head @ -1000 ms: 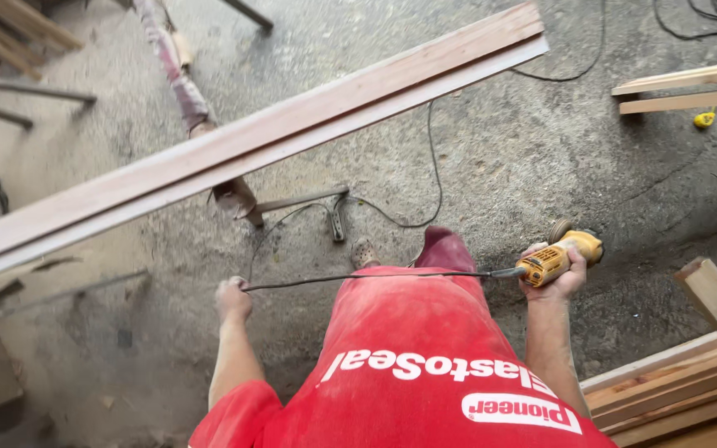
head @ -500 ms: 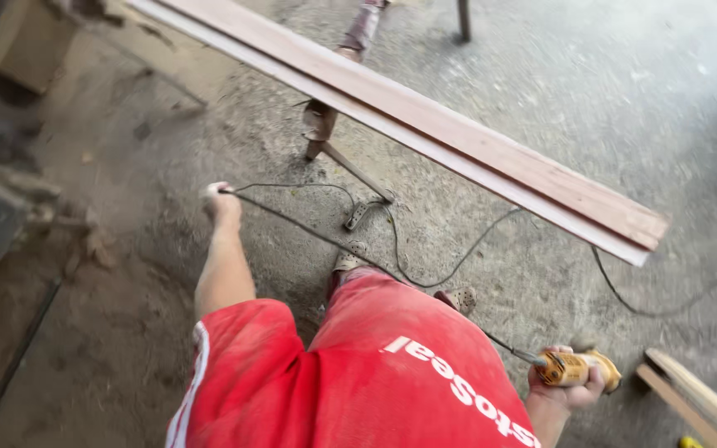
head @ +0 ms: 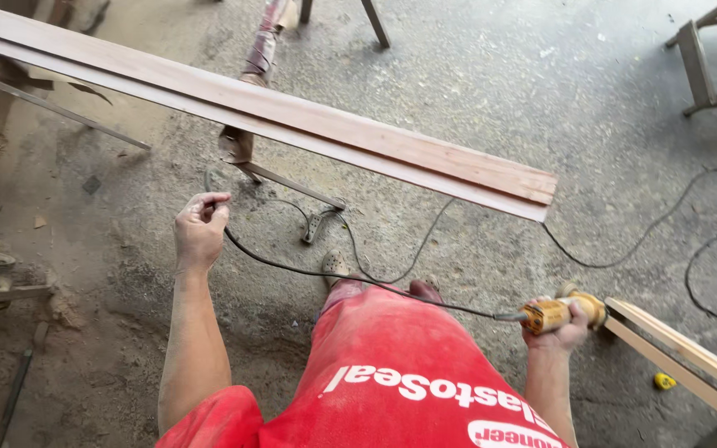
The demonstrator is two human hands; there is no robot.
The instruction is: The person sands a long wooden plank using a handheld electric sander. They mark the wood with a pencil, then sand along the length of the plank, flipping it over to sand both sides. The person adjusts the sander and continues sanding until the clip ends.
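your right hand (head: 559,328) grips yellow power tool (head: 556,314) low by hip; left hand (head: 201,228) pinches its black cord (head: 350,275), held taut across body; step looks like cord handling; next, feed cord clear of long plank (head: 309,124)

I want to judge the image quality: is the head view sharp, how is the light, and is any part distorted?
In the head view, the light is soft and even, without glare; the left hand pinching the black cord and the right hand holding the yellow power tool look reasonably sharp; the long wooden planks cast only a faint shadow on the concrete floor; straight edges bend slightly near the frame borders.
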